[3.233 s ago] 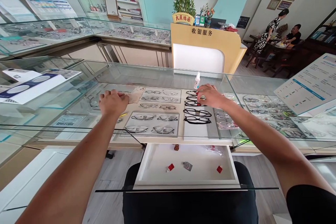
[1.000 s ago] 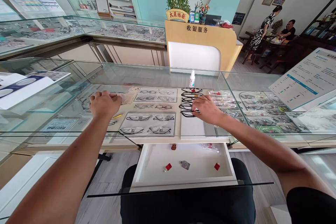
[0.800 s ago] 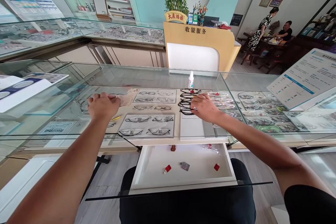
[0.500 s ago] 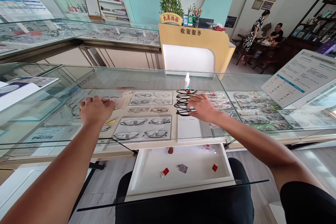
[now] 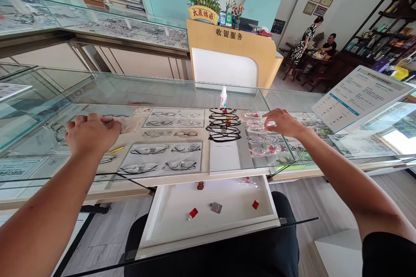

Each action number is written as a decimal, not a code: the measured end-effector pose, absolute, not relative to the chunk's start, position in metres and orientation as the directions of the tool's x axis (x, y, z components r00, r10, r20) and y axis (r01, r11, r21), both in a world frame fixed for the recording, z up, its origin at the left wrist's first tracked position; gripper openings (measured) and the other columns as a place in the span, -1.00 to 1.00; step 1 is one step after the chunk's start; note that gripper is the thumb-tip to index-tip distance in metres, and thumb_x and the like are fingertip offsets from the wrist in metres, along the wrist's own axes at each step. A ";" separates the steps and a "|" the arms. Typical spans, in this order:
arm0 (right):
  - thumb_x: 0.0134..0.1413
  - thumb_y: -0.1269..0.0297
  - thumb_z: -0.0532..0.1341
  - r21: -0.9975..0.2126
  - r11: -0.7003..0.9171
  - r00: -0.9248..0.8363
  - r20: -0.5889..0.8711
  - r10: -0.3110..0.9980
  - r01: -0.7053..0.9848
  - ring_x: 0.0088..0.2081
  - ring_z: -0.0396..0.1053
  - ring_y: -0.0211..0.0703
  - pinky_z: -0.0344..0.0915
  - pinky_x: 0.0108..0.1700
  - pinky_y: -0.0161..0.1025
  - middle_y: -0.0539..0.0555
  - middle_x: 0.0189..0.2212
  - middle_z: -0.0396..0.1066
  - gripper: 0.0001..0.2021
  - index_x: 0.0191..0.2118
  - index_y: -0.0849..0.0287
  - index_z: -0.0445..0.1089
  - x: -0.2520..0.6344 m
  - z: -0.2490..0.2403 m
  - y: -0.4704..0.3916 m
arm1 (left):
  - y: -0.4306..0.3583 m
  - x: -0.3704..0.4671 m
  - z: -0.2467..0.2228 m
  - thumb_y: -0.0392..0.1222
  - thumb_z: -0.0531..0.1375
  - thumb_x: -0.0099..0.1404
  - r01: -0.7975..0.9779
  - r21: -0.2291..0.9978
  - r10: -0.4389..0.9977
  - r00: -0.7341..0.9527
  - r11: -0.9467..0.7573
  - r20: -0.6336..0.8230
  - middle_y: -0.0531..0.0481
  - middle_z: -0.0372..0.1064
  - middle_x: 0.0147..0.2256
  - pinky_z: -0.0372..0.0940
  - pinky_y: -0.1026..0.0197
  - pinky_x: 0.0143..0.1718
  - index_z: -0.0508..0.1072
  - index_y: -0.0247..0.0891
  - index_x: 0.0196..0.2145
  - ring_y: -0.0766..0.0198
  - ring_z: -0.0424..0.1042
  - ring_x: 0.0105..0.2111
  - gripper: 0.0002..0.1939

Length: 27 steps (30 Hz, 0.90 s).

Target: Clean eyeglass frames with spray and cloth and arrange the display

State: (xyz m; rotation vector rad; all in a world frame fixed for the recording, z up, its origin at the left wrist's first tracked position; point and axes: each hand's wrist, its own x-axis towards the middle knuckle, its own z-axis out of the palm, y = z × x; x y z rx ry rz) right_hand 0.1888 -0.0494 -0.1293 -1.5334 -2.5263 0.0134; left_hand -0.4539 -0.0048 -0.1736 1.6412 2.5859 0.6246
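My left hand (image 5: pixel 92 136) hovers over the glass counter at the left, fingers curled around the edge of a pale patterned cloth (image 5: pixel 130 124). My right hand (image 5: pixel 283 122) is over the right of the counter, fingers bent but apart, holding nothing I can see. Below its fingertips lie clear and pink eyeglasses (image 5: pixel 264 139) in a column. A column of dark-framed eyeglasses (image 5: pixel 224 127) stands between my hands, with a white spray bottle (image 5: pixel 223 97) behind it. Left of this column, several eyeglasses rest on white display boards (image 5: pixel 166 142).
Below the glass counter an open white drawer (image 5: pixel 201 229) holds a grey tag (image 5: pixel 216 207) and small red items. A tilted sign (image 5: pixel 360 97) stands at the right. A wooden cash desk (image 5: pixel 234 39) is behind; two people sit or stand near a table far right.
My right hand has left the dark-framed eyeglasses and moved right, over the clear and pink ones. My left hand has shifted slightly left with the cloth. The view has turned a little right.
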 end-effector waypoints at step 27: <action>0.38 0.21 0.35 -0.183 0.461 -0.415 0.241 0.877 0.868 0.23 0.58 0.26 0.39 0.31 0.20 0.20 0.19 0.69 -0.88 -0.10 0.06 0.66 0.168 -0.134 -0.051 | -0.004 -0.457 -0.174 0.31 0.10 0.37 0.865 0.336 0.870 -0.452 0.374 0.196 -0.62 0.29 0.42 0.28 -0.48 0.42 0.57 -0.43 0.24 -0.54 0.22 0.47 -0.20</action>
